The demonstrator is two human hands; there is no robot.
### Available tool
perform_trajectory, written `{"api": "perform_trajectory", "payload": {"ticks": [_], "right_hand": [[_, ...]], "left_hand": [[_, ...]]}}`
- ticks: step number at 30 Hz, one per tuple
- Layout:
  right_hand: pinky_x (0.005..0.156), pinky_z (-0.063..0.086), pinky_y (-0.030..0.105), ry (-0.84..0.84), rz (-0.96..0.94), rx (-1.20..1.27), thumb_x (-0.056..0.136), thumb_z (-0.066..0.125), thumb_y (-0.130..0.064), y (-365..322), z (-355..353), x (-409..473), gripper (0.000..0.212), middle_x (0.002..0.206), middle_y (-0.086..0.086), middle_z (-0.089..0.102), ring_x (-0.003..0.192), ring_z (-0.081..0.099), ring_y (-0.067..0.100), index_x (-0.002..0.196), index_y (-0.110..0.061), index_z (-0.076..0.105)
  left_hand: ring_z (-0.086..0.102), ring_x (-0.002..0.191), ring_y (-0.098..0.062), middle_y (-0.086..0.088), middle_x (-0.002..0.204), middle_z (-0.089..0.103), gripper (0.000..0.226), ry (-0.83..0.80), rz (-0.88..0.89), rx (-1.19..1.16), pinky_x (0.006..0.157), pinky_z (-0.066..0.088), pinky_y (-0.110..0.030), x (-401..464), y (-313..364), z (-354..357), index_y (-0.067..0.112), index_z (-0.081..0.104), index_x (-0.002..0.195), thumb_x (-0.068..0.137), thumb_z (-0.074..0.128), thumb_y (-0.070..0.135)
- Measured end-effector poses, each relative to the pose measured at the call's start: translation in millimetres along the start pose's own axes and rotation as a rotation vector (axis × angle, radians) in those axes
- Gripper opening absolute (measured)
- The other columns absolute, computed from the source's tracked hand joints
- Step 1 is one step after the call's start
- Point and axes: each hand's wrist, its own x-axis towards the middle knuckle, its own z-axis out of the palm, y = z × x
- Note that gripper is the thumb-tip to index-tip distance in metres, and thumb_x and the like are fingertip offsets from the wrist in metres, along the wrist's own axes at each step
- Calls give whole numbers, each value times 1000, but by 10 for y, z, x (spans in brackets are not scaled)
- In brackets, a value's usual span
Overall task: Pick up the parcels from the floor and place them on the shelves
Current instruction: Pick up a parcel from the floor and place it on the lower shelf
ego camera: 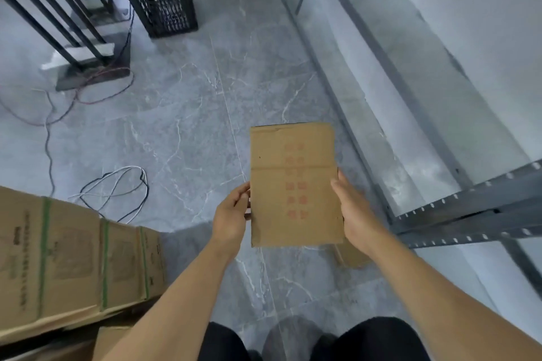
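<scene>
A flat brown cardboard parcel [293,182] with red printed marks is held above the grey floor, long side pointing away from me. My left hand [231,214] grips its left edge and my right hand [356,214] grips its right edge. Just right of the parcel stands a grey metal shelf unit [469,205] with perforated rails and pale shelf boards. Part of another brown parcel [350,256] lies on the floor under my right wrist, mostly hidden.
Large strapped cardboard boxes [73,261] are stacked at lower left. Loose cables [117,187] lie on the marbled floor. A dark plastic crate [164,6] and a black metal frame [58,14] stand at the back left.
</scene>
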Motion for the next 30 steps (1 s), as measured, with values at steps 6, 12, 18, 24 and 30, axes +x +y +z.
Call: {"api": "perform_trajectory", "payload": {"ticks": [6,12,18,24,30], "right_hand": [[111,37,30,38,-130,-70,111,38,-25,-1431,-98,-1379,52,140,-28,49,126,48,5,158,-46,25],[122,31,36,74,-204,-46,111,40,-26,-2423,-50,-2633,52,160,-14,40,142,42,12,160,-37,27],[123,32,51,104,-361,7,110,43,-20,-2874,-27,-3389,61,157,-3,51,144,48,20,130,-78,38],[114,30,20,107,-566,-313,102,39,-58,-3228,175,-3860,52,146,-10,43,137,44,8,152,-50,27],[123,31,44,-222,-433,-199,72,53,-90,-3256,166,-4133,101,164,-26,29,145,37,-3,157,-60,8]], "left_hand": [[72,106,-13,1,121,77,32,-27,48,-122,86,56,-29,-1067,1358,-223,25,69,132,109,49,15],[64,126,-20,16,125,72,38,-111,178,-86,106,51,-42,-2073,2588,-621,50,67,119,83,75,57],[69,110,-7,10,134,66,118,-292,269,-46,93,51,-25,-2630,3459,-901,34,40,151,42,82,53],[76,111,-21,-2,127,77,70,-374,302,-159,82,62,-30,-2980,3944,-1131,24,62,134,71,89,36],[73,119,-29,-4,134,73,62,-474,268,-186,91,62,-45,-3263,3882,-1039,40,45,149,96,70,20]]}}
